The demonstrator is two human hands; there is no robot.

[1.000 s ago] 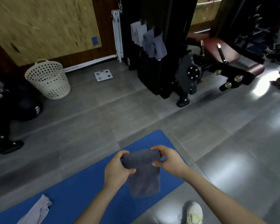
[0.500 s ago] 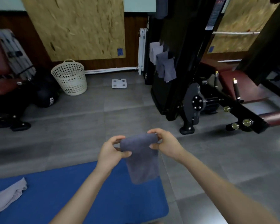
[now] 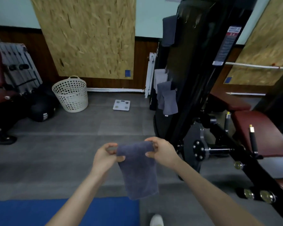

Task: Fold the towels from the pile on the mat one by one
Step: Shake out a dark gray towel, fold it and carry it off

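Observation:
A folded dark grey towel (image 3: 138, 170) hangs in the air in front of me, above the floor just past the blue mat (image 3: 104, 211). My left hand (image 3: 104, 156) pinches its top left corner and my right hand (image 3: 162, 152) pinches its top right corner. The towel hangs down in a narrow strip with its lower edge over the mat's far right corner. No pile of towels shows on the visible part of the mat.
A black gym machine (image 3: 194, 79) stands ahead on the right with several grey towels (image 3: 167, 98) hung on it, and red padded benches (image 3: 258, 132) beside it. A white laundry basket (image 3: 70, 93), a scale (image 3: 121, 105) and black balls (image 3: 41, 110) sit near the wall.
My view has tilted up and toward the gym machine, so less of the mat shows and the light towel on it has left the frame. Both hands keep holding the grey towel by its top corners.

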